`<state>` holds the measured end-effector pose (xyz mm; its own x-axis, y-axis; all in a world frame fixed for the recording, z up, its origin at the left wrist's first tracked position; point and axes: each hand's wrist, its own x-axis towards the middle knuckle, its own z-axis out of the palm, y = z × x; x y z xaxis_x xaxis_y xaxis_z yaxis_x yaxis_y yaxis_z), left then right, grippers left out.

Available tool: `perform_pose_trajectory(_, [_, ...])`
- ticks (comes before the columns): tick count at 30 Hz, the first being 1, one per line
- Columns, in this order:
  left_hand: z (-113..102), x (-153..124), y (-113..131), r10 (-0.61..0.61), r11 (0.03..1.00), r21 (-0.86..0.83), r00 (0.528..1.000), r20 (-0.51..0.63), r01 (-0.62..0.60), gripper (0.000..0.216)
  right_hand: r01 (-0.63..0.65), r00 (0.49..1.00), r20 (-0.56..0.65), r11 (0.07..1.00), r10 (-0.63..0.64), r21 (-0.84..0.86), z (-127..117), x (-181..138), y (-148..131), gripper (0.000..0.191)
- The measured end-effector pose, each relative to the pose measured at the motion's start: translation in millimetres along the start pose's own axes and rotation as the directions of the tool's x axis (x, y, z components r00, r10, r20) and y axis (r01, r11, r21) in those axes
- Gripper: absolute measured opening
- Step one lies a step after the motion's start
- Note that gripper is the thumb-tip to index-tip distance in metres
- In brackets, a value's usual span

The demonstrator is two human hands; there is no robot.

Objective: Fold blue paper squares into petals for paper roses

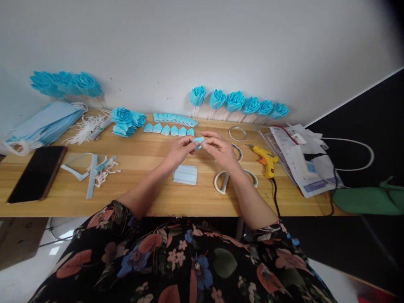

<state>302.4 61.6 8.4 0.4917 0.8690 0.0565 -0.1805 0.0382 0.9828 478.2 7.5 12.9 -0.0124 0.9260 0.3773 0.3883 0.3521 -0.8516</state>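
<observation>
Between both hands, above the wooden table, is a small folded piece of light blue fabric [198, 142]. My left hand [181, 149] pinches its left side, thumb on the near face. At the right side, the thumb and fingers of my right hand [219, 147] close on the same piece. Just behind the hands lies a row of folded blue petals [166, 129], with a longer overlapping row [175, 119] beyond it. A stack of pale blue fabric rectangles [185, 175] rests nearer the table's front edge. Scissors [220, 184] lie partly hidden under my right forearm.
Blue fabric roses [235, 101] on sticks lean along the wall, more [75, 84] at left. A yellow glue gun [267, 160] with a black cord lies right, near papers [303, 164]. Left are face masks [47, 122], a phone [37, 173], cut strips [92, 176] and loose blue flowers [124, 120].
</observation>
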Motion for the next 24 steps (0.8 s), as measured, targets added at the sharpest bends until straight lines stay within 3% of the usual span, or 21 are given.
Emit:
perform_pose_trajectory(8, [0.9, -0.1, -1.1, 0.021, 0.999, 0.027, 1.0, -0.006, -0.02, 0.032, -0.148, 0.985, -0.066, 0.973, 0.161, 0.177, 6.1, 0.9, 9.0, 0.033])
perform_pose_trajectory(16, [0.5, 0.8, -3.1, 0.022, 0.999, 0.047, 1.0, -0.003, -0.022, 0.028, -0.177, 0.982, -0.014, 0.951, 0.186, 0.252, 4.0, 2.0, 4.8, 0.05])
perform_pose_trajectory(24, [-0.3, 1.8, -6.4, 0.039, 0.996, 0.083, 0.999, -0.003, -0.039, 0.024, -0.21, 0.977, 0.034, 0.926, 0.21, 0.313, 2.0, 1.8, 3.6, 0.05])
